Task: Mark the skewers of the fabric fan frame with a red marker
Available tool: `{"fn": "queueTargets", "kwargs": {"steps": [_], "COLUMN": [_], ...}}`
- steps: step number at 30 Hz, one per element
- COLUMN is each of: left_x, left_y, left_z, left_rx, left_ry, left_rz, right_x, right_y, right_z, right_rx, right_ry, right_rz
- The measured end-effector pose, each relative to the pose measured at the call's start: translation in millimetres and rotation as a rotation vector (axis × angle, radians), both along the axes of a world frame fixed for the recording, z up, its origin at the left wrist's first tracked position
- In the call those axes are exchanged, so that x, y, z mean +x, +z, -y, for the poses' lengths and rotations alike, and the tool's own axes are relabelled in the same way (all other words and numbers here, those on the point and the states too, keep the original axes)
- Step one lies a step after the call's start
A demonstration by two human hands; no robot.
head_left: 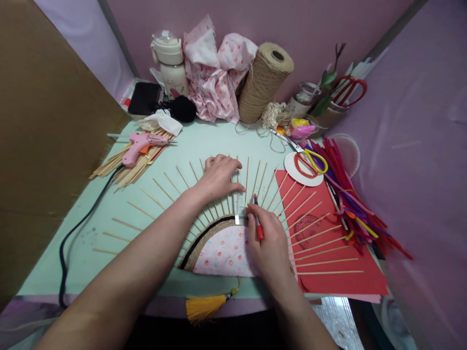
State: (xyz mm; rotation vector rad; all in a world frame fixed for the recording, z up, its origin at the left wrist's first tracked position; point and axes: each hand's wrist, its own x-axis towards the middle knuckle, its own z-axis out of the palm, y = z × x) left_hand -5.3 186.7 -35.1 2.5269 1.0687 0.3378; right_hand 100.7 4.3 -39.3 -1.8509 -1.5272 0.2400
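Half-round fan piece (222, 250) lies flat on the pale green worktop (215, 141), lower centre of frame, straight edge toward the bottom, thin sticks (163, 187) radiating out left, up and right. Body = floral cloth, then twine border (194, 253), then black band (206, 232).

Both hands are over it. Left hand (222, 177): centre of frame, above the cloth part, over the upper sticks. Fingers bent, thumb spread away from forefinger, tips at a clear ruler (240, 201) that runs up and down across the sticks. Can't tell how hard it presses. White end of ruler sits on the black band and border. Left forearm crosses the left-hand sticks and hides parts of them.

Right hand (268, 238): right of centre, over the right part of the cloth and border, covering some of it. Fingers closed around a red pen (259, 226), dark end pointing up the frame, just right of the ruler. Can't tell if the pen touches anything.

Yellow tassel (205, 308) hangs at the bottom edge, below the cloth, between the forearms. Right-hand sticks overlap red paper (339, 272).

Around: pink glue gun (140, 146) on a stick bundle (133, 174), left; scissors (314, 160) on a white disc (311, 181), right, beside pipe cleaners (337, 167); twine spool (263, 87) and pink spotted cloth (215, 95) at top centre; bottle (173, 78) left of that cloth.
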Motion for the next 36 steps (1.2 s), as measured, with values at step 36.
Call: {"fn": "queueTargets", "kwargs": {"steps": [36], "left_x": [0.5], "left_y": [1.6], "left_z": [3.6], "left_rx": [0.001], "left_ry": [0.015], "left_rz": [0.031], "right_x": [6.6], "right_y": [0.0], "right_z": [0.9], "right_rx": [-0.079], "right_ry": [-0.088], "right_rz": [-0.471]}}
